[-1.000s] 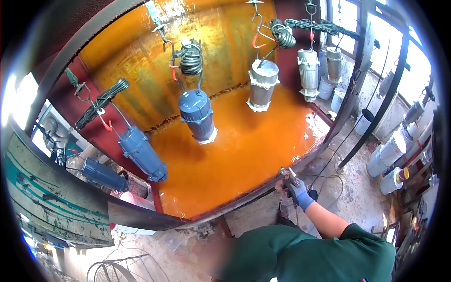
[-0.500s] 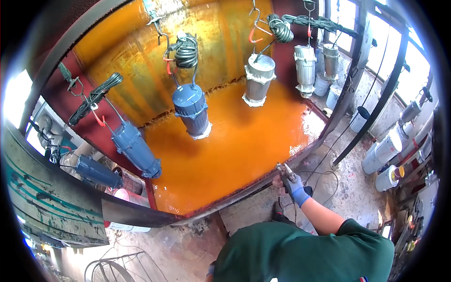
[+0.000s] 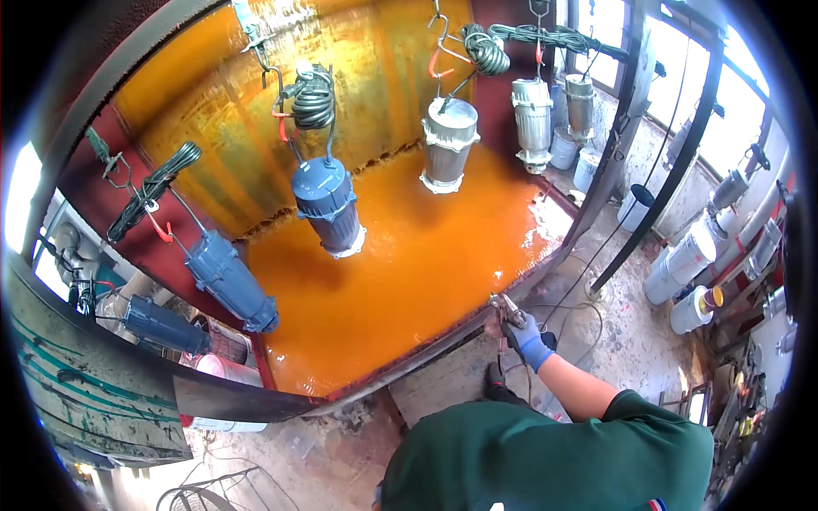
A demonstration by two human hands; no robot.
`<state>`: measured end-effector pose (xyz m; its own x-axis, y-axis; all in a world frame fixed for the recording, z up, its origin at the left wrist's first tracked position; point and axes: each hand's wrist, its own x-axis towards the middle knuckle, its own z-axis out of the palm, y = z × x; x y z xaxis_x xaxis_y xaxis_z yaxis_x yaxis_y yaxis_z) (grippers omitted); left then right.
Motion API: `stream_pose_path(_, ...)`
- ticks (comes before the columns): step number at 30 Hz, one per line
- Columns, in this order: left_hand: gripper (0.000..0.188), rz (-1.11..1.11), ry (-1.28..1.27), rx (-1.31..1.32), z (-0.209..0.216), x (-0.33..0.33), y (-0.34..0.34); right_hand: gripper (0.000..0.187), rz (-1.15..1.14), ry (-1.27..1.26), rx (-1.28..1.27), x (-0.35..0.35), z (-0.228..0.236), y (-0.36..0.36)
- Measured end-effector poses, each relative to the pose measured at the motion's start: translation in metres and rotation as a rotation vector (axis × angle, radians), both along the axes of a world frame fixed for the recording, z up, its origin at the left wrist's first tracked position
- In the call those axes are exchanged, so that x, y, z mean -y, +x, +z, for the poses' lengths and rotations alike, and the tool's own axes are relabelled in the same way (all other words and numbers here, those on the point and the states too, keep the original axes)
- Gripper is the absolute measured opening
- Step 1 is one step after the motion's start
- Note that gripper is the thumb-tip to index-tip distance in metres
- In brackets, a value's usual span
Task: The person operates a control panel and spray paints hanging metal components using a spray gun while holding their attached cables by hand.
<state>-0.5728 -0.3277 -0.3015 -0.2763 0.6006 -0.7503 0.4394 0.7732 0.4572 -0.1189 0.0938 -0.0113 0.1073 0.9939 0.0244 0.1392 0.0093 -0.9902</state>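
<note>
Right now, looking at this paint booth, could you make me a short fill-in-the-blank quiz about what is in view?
1. The right hand wears a ____ glove and holds a spray gun.
2. The floor of the booth is coated in ____ paint.
3. The blue pump body nearest the middle hangs from a ____ overhead.
4. Next to it on the right hangs an unpainted ____ pump body.

Missing words: blue; orange; hook; grey
</note>
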Motion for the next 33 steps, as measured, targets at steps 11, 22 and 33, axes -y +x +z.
stream_pose_path(11,0.057,0.017,0.005,-0.023,0.004,0.012,-0.005,0.02,0.023,-0.185,0.017,0.0,0.006,-0.003)
stream_pose_path(22,0.059,0.051,0.017,-0.046,0.005,0.016,-0.007,0.018,0.004,-0.205,-0.057,0.004,0.026,-0.004)
stream_pose_path(33,0.061,0.204,0.056,-0.236,0.039,0.048,0.009,0.007,-0.01,-0.289,-0.242,0.012,0.053,-0.03)
